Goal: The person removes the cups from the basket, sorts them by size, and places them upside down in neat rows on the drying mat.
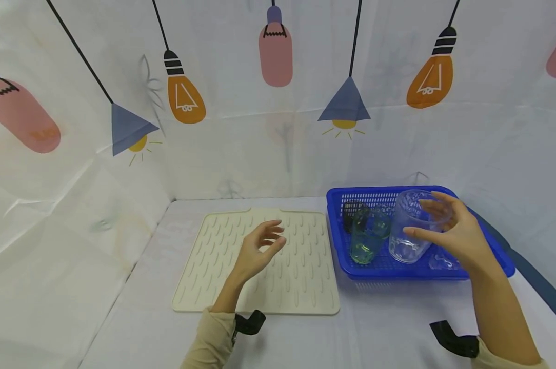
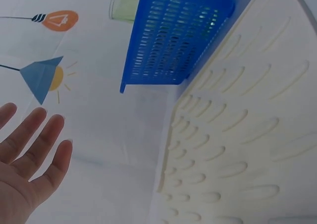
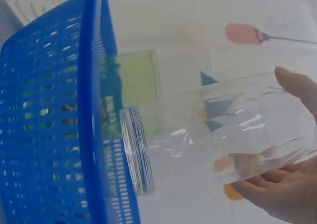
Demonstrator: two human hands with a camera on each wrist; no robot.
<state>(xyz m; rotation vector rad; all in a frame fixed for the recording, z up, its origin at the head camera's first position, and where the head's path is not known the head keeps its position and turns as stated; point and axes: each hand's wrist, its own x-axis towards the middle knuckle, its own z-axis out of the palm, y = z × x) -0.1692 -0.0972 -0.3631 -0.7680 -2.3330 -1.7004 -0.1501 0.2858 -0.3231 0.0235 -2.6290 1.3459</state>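
My right hand (image 1: 464, 238) grips a clear drinking glass (image 1: 404, 246) near its rim, thumb on one side and fingers on the other. That glass is upright, slightly tilted, at the blue basket (image 1: 407, 277); in the right wrist view its thick base (image 3: 136, 152) shows just past the basket's edge. A green glass (image 1: 363, 248) stands in the basket to its left. Over the pale ridged mat (image 1: 305, 292) my left hand (image 1: 257, 251) hovers with relaxed, loosely bent fingers and holds nothing; in the left wrist view its fingers (image 2: 37, 144) are spread.
More glassware lies in the basket: a dark piece (image 1: 349, 212) at the back left and a clear one (image 1: 444, 260) at the front right. The mat lies directly left of the basket on a white-covered table (image 1: 153, 287). A wall sheet (image 1: 241, 148) printed with lamps closes off the back.
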